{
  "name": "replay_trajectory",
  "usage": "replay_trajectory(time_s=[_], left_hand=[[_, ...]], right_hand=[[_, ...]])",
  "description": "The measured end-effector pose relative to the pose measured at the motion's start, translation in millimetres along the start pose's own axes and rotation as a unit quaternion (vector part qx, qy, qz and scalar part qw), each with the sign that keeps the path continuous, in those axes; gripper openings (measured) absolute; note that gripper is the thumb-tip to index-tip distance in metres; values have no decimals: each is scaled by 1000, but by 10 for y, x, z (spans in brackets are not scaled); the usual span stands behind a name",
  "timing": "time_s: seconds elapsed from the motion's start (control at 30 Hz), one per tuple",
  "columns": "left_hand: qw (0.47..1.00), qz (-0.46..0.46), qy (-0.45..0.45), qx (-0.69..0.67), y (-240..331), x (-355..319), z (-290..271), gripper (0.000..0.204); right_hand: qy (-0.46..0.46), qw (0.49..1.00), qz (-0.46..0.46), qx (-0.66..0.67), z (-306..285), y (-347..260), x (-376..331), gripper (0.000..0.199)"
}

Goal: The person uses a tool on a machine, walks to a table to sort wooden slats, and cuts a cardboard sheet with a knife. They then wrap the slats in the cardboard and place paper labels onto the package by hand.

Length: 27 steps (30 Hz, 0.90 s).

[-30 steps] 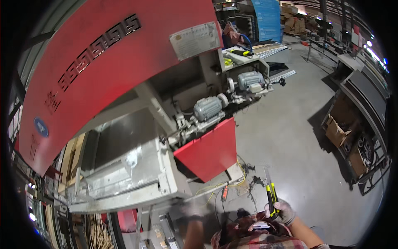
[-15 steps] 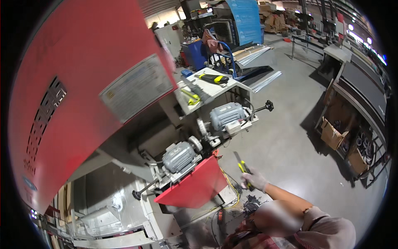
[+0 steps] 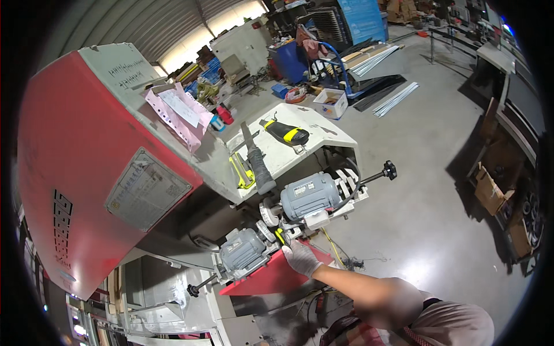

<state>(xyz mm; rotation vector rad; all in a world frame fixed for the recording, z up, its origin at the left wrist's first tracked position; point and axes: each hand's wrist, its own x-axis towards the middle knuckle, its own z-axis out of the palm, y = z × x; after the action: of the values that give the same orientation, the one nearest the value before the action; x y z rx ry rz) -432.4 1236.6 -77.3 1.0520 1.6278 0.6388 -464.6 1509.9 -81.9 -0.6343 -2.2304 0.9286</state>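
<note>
Screwdriver: yellow-handled (image 3: 280, 237), only partly seen, pokes in between the two grey motors, low in the middle of the scene.
Right hand: gloved (image 3: 301, 258), closed around the screwdriver, reaching from the near right toward the machine.
Left hand: out of sight.
Motors: larger one (image 3: 310, 195) to the right and farther, smaller one (image 3: 242, 251) to the left and nearer.
Red flap: (image 3: 271, 278) lies just below the hand.
Counter: pale top (image 3: 311, 135) beyond the motors carries a black and yellow tool (image 3: 285, 132).
Red machine housing: (image 3: 69, 167) fills the left.
</note>
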Motion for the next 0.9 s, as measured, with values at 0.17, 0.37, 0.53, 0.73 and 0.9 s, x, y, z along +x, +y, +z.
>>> replay_trajectory(time_s=[0.17,0.37,0.53,0.73,0.9], left_hand=[[970,-165,145,-103,-1319,-540,1502,28],[942,-224,214,-127,-1023,-493,1703,27],[934,-228,247,-121,-921,-483,1733,27],[927,-204,302,-83,-689,-631,1666,26],[825,-7,549,132,-204,-541,585,26]], right_hand=[[8,998,-35,52,-109,-117,59,21],[-32,988,45,142,-143,-84,73,24],[-38,984,41,167,-181,-49,89,23],[-27,995,-49,77,-140,20,120,18],[-23,995,-95,-16,-178,21,99,12]])
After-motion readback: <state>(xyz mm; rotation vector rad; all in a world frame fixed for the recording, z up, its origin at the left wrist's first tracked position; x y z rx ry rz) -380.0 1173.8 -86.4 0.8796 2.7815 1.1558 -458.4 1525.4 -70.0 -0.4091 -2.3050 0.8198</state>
